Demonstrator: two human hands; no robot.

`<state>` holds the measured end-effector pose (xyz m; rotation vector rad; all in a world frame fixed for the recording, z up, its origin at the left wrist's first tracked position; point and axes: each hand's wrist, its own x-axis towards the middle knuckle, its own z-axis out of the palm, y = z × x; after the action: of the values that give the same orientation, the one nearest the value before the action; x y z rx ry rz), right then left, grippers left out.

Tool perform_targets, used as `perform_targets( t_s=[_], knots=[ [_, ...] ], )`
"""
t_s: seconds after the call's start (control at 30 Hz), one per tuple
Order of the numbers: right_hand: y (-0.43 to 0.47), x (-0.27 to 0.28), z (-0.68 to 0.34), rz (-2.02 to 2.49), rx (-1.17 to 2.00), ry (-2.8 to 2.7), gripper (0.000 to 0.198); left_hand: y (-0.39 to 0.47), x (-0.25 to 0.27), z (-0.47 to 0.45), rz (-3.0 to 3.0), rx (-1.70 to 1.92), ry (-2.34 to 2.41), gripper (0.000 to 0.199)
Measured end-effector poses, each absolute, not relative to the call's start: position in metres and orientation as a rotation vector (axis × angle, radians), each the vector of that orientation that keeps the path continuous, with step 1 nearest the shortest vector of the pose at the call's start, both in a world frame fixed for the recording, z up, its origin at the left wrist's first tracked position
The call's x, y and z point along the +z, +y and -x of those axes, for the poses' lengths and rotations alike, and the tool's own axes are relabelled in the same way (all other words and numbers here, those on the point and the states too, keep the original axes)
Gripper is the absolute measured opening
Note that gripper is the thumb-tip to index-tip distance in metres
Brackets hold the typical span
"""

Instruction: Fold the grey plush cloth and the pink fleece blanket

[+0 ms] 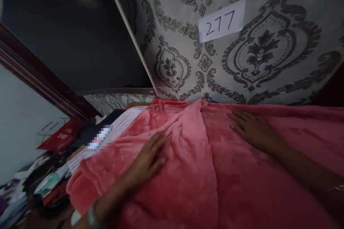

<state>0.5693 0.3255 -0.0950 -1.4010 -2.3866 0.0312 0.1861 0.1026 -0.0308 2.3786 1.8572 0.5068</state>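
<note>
A plush coral-red blanket (pixel 185 179) is spread over a surface in front of me, with a folded-over edge running down its middle and loose wrinkles near the top. My left hand (pixel 147 157) rests on the blanket left of that edge, its fingers stretched out and thumb apart. To the right of the edge, my right hand (pixel 249 127) lies flat on the blanket towards its far side, fingers extended. Neither hand grips anything that I can see. Under the blanket's left side shows a striped cloth (pixel 129 118).
A patterned grey wall (pixel 177 25) rises behind the blanket, bearing a paper sign (pixel 222 20) marked 277. A large dark glossy panel (pixel 75 39) stands at the upper left. Along the left lie a red bag (pixel 60 136) and a pile of clothes (pixel 29 186).
</note>
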Motion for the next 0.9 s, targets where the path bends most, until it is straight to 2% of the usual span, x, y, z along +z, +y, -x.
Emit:
perform_targets(
  t_s=[0.1,0.23,0.4,0.6,0.67,0.77,0.83,0.9],
  knots=[
    [0.322,-0.092,-0.570,1.367,0.027,-2.417,0.064,0.017,-0.044,-0.213,-2.572,0.370,1.662,0.076],
    [0.321,-0.093,-0.571,1.366,0.010,-2.425,0.067,-0.010,-0.049,-0.231,-2.633,0.260,1.601,0.077],
    [0.332,-0.108,-0.573,1.292,0.023,-2.379,0.067,0.004,-0.025,-0.232,-2.763,0.111,1.542,0.048],
    [0.338,-0.118,-0.573,1.261,-0.015,-2.347,0.068,-0.001,-0.002,-0.233,-2.872,0.015,1.559,0.026],
    [0.338,-0.117,-0.573,1.262,-0.003,-2.349,0.069,0.012,0.010,-0.219,-2.753,0.158,1.753,0.018],
    [0.337,-0.116,-0.574,1.267,0.022,-2.351,0.069,0.056,0.035,-0.172,-2.318,0.556,2.263,0.010],
    [0.337,-0.116,-0.574,1.270,0.023,-2.344,0.070,0.095,0.053,-0.129,-1.910,0.844,2.330,0.008],
    [0.337,-0.116,-0.573,1.267,0.020,-2.335,0.070,0.134,0.068,-0.088,-1.431,1.283,2.222,0.015]
  ],
)
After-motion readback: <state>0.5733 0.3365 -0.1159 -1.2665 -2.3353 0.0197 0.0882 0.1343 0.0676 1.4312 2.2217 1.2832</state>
